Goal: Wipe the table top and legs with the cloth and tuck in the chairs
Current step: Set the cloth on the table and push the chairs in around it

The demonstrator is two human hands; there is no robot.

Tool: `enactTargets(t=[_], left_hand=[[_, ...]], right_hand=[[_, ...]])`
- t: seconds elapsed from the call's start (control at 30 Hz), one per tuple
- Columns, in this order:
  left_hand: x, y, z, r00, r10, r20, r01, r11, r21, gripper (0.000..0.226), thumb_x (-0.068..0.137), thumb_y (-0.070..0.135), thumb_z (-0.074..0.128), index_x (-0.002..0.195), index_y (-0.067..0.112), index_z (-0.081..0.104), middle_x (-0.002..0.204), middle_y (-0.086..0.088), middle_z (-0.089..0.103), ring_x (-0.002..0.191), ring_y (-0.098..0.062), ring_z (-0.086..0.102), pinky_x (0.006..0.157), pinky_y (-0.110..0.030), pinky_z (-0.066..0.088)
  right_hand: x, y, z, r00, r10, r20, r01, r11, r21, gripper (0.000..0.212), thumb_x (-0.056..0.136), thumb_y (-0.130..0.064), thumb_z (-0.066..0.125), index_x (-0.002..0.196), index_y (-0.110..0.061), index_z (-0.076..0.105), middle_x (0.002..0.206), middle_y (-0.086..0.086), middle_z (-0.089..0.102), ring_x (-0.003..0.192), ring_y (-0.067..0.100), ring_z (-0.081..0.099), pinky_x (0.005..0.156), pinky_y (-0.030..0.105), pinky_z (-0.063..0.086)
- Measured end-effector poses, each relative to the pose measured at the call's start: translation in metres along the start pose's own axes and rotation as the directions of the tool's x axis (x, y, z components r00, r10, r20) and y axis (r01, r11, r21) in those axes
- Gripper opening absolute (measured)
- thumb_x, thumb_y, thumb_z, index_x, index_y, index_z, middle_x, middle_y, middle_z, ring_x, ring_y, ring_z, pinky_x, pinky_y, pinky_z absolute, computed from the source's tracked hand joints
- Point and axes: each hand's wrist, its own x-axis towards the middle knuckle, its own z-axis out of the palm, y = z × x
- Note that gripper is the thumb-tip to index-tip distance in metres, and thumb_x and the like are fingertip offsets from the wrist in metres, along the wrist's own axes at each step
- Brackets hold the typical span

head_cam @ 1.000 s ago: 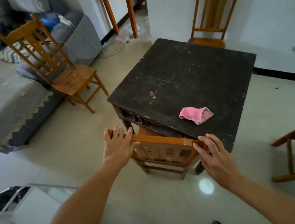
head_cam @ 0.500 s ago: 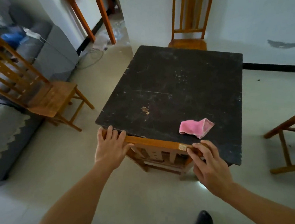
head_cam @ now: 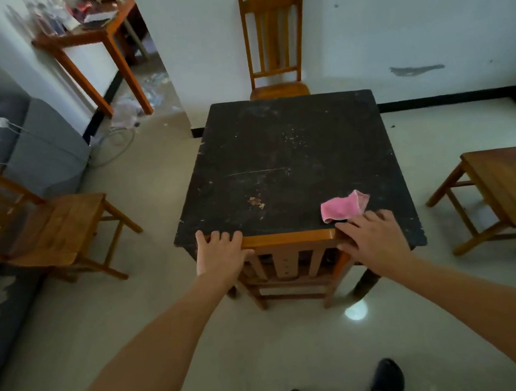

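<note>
A dark, scuffed square table [head_cam: 285, 161] stands in the middle of the room. A crumpled pink cloth [head_cam: 343, 205] lies on its near right part. A wooden chair [head_cam: 287, 255] is pushed under the table's near side, its top rail against the table edge. My left hand [head_cam: 221, 253] grips the left end of that rail. My right hand [head_cam: 371, 238] grips the right end, its fingers just short of the cloth.
Three more wooden chairs stand apart from the table: one at the far wall [head_cam: 274, 44], one at the left [head_cam: 50, 229], one at the right [head_cam: 506, 192]. A grey sofa [head_cam: 44, 151] and an orange side table [head_cam: 93, 44] are at the left. My shoes [head_cam: 388, 377] show below.
The near chair has slid further under the table with both hands on its rail. My view has swung round and now faces the table square-on.
</note>
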Motion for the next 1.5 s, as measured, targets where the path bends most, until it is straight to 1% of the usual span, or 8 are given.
enactTargets(t=[0.07,0.23,0.53,0.8,1.0,1.13,1.33,1.5], left_hand=[[0.0,-0.006,-0.004,0.997,0.076,0.034,-0.076,0.997,0.017,0.048,0.097,0.057,0.027,0.128,0.024,0.045,0.125,-0.002,0.06,0.122,-0.026,0.051,0.112,-0.058,0.021],[-0.025,-0.01,-0.002,0.983,0.185,0.017,-0.186,0.982,0.022,0.048,0.096,0.059,0.029,0.12,0.023,0.049,0.113,0.001,0.064,0.11,-0.021,0.059,0.108,-0.05,0.03],[-0.101,-0.01,0.024,0.889,0.458,0.001,-0.457,0.888,0.048,0.043,0.097,0.059,0.026,0.105,0.022,0.045,0.089,0.0,0.059,0.073,-0.017,0.056,0.07,-0.034,0.049],[-0.121,-0.006,0.027,0.814,0.567,0.127,-0.573,0.82,0.013,0.043,0.094,0.061,0.032,0.109,0.024,0.045,0.087,0.001,0.052,0.076,-0.018,0.056,0.075,-0.037,0.051],[-0.112,-0.011,0.024,0.796,0.569,0.207,-0.575,0.818,-0.036,0.039,0.092,0.063,0.036,0.103,0.027,0.046,0.087,0.001,0.056,0.077,-0.016,0.056,0.078,-0.036,0.049],[-0.103,-0.006,0.012,0.794,0.558,0.243,-0.562,0.825,-0.056,0.033,0.092,0.06,0.041,0.103,0.03,0.048,0.085,0.007,0.052,0.077,-0.01,0.051,0.076,-0.029,0.044],[-0.082,0.015,-0.025,0.82,0.336,0.463,-0.344,0.936,-0.07,0.04,0.082,0.048,0.066,0.116,0.03,0.054,0.111,0.006,0.056,0.101,-0.011,0.051,0.084,-0.026,0.042],[-0.02,0.1,-0.084,0.927,0.262,0.268,-0.193,0.946,-0.259,0.035,0.088,0.052,0.057,0.115,0.029,0.056,0.111,0.005,0.061,0.097,-0.009,0.057,0.087,-0.032,0.05]], right_hand=[[0.009,-0.011,-0.013,0.99,-0.01,0.137,0.018,0.998,-0.054,0.032,0.093,-0.053,0.053,0.117,-0.033,0.058,0.118,-0.008,0.063,0.112,0.017,0.059,0.105,0.044,0.039],[0.002,-0.024,-0.033,0.949,-0.058,0.311,0.072,0.997,-0.033,0.028,0.096,-0.049,0.051,0.106,-0.024,0.059,0.099,-0.004,0.064,0.084,0.011,0.06,0.086,0.032,0.053],[-0.079,-0.041,-0.048,0.9,-0.152,0.409,0.183,0.982,-0.038,0.031,0.094,-0.055,0.049,0.109,-0.029,0.059,0.099,-0.009,0.065,0.088,0.009,0.061,0.077,0.025,0.049],[-0.116,-0.046,-0.044,0.86,-0.2,0.47,0.227,0.974,-0.001,0.035,0.093,-0.054,0.046,0.11,-0.028,0.062,0.093,-0.007,0.065,0.08,0.009,0.061,0.076,0.026,0.051],[-0.111,-0.046,-0.043,0.846,-0.236,0.478,0.246,0.968,0.042,0.036,0.091,-0.055,0.047,0.104,-0.026,0.065,0.087,-0.006,0.066,0.072,0.01,0.06,0.065,0.022,0.045],[-0.102,-0.037,-0.045,0.842,-0.27,0.468,0.252,0.962,0.102,0.035,0.089,-0.052,0.049,0.095,-0.023,0.066,0.081,-0.004,0.065,0.069,0.012,0.06,0.069,0.026,0.054],[-0.077,-0.006,-0.053,0.839,-0.298,0.455,0.076,0.892,0.445,0.043,0.089,-0.064,0.05,0.106,-0.028,0.065,0.092,-0.009,0.064,0.084,0.009,0.06,0.082,0.025,0.051],[-0.052,0.084,-0.047,0.902,-0.215,0.375,0.055,0.918,0.393,0.039,0.093,-0.059,0.047,0.116,-0.031,0.061,0.095,-0.009,0.066,0.086,0.011,0.062,0.068,0.023,0.042]])
